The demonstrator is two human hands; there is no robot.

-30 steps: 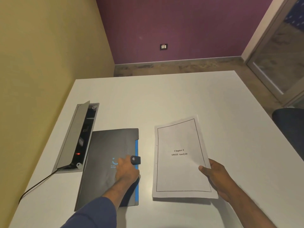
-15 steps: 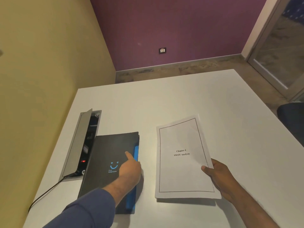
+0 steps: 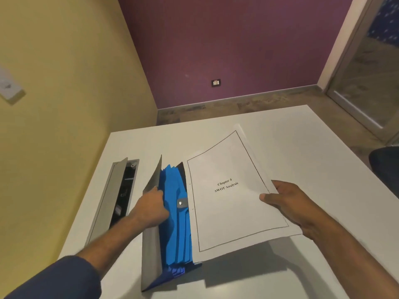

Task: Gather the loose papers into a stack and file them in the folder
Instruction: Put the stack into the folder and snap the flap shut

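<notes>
The left hand [image 3: 151, 209] grips the raised grey cover of the blue-pocketed expanding folder [image 3: 176, 214] on the white worktop [image 3: 302, 147] — just beside it, the right hand [image 3: 287, 201] pinches the white printed paper stack [image 3: 233, 197], tilted.

I see the folder [image 3: 170, 214] low and centre-left in the frame, standing open on the white table: its grey cover is lifted up on the left, and bright blue expanding dividers fan out inside, with a small grey snap tab on their right edge. The papers [image 3: 235, 195] sit at centre-right as a white stack, raised and tilted, the top sheet bordered and printed "Chapter 4 SWOT Analysis", its left edge overlapping the folder's right side.
</notes>
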